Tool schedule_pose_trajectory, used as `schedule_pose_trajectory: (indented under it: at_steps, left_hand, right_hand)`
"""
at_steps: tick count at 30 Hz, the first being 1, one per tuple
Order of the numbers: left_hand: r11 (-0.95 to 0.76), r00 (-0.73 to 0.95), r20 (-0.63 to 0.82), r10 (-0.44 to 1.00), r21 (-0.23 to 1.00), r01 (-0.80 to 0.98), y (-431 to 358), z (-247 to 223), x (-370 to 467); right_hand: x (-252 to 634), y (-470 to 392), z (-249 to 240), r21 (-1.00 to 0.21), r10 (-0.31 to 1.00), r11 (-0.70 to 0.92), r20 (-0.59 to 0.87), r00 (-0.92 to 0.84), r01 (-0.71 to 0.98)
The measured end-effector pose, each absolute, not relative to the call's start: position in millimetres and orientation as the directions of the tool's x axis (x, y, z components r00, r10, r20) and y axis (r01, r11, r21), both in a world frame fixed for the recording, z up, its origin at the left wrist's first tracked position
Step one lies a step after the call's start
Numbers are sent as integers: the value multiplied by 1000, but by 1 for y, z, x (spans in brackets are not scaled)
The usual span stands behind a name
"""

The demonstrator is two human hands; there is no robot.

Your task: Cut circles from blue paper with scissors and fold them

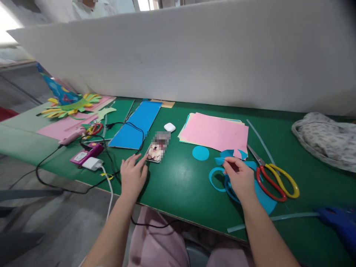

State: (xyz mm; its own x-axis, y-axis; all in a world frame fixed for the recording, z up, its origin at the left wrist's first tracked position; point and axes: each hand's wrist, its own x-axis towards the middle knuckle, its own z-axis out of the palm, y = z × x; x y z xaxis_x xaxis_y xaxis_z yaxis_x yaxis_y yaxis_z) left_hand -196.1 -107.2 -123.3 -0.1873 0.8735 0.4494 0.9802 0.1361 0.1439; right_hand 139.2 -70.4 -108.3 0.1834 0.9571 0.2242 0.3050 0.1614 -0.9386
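Note:
My left hand [132, 175] rests with its fingers apart on the table, the fingertips by the lower left corner of a phone [156, 151] whose screen is lit. In a pinch, my right hand [239, 177] holds a small blue paper piece [219, 161]. Under and around that hand lie blue paper scraps [267, 198], including a cut-out ring [211, 181]. A blue paper circle [200, 152] lies flat to its left. Scissors [274, 178] with one red and one yellow handle lie just right of the hand.
Behind the scraps is a stack of coloured paper [214, 131], pink on top. A white case [169, 127] and blue board [137, 124] lie near the phone. Left are a power strip [86, 154], cables, a pink glue gun [72, 135] and a paper hat [65, 98]. A white partition [194, 55] stands behind.

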Motion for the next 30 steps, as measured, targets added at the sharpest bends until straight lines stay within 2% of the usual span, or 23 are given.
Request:
schedule_pose_trajectory:
  at_steps: [7, 19, 24, 30]
  left_hand:
    - [117, -126, 379, 917, 48, 992, -111, -126, -188]
    - [106, -122, 302, 946, 68, 992, -108, -125, -188]
    - [124, -181, 342, 922, 181, 976, -109, -122, -187]
    - [135, -383, 503, 775, 461, 877, -72, -74, -166]
  right_hand:
    - [138, -71, -108, -944, 960, 127, 195, 202, 305]
    - [141, -71, -105, -942, 959, 143, 208, 194, 304]
    - [142, -71, -105, -954, 962, 136, 192, 193, 268]
    - [141, -72, -103, -959, 962, 148, 197, 191, 243]
